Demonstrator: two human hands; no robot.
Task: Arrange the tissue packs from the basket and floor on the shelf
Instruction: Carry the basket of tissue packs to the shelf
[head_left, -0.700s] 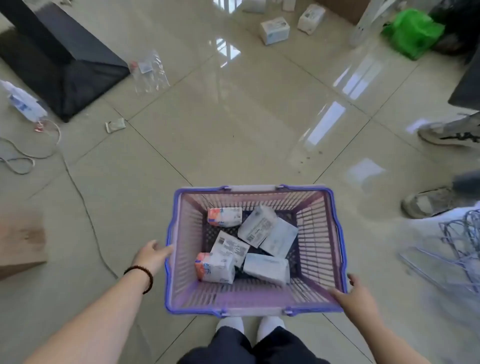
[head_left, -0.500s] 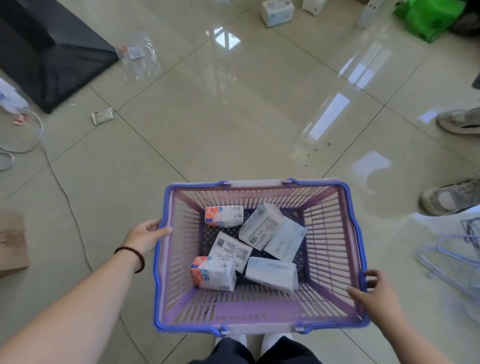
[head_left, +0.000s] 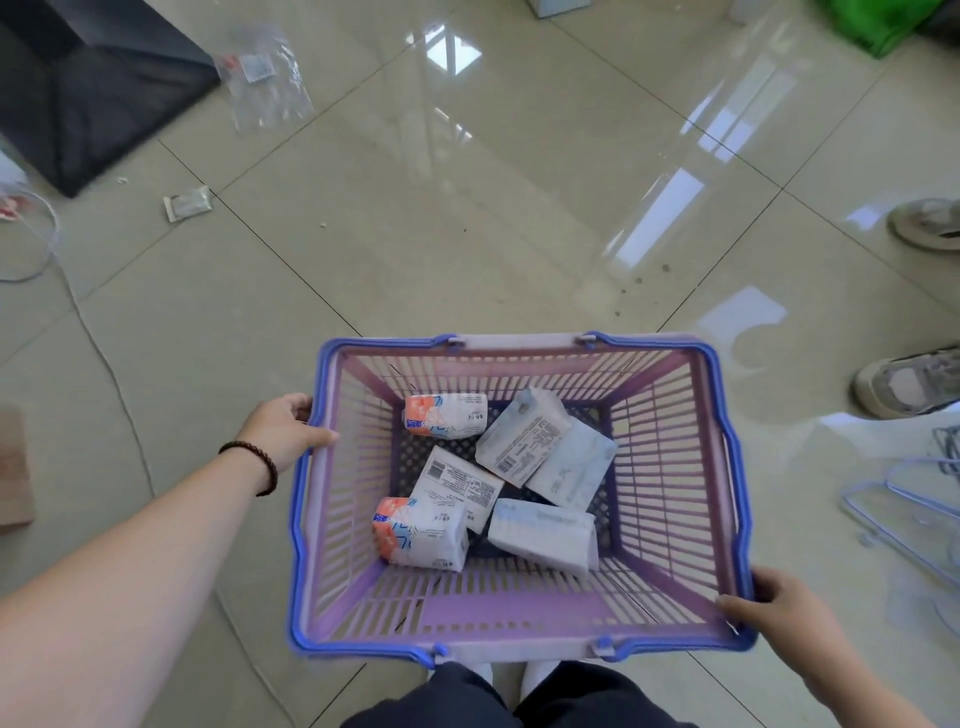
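Observation:
A purple plastic basket (head_left: 670, 467) with a blue rim is held in front of me above the tiled floor. My left hand (head_left: 283, 428) grips its left rim near the far corner. My right hand (head_left: 774, 613) grips the near right corner. Several tissue packs lie loose on the basket's bottom: two with orange ends (head_left: 447, 414) (head_left: 421, 530), the others white (head_left: 543, 535) (head_left: 522, 436). One more tissue pack (head_left: 558, 6) lies on the floor at the top edge, mostly cut off. No shelf is in view.
A black panel (head_left: 88, 88) lies at the upper left beside a clear plastic bag (head_left: 265, 78) and a small wrapper (head_left: 187, 203). A white cable (head_left: 88, 332) trails down the left. Another person's shoes (head_left: 906, 382) and wire hangers (head_left: 914, 499) are at the right; a green bag (head_left: 878, 21) at the top right.
The basket has come up and closer to the camera, filling more of the view. My right hand has slid along to the near right corner. The floor items have shifted up and out of frame.

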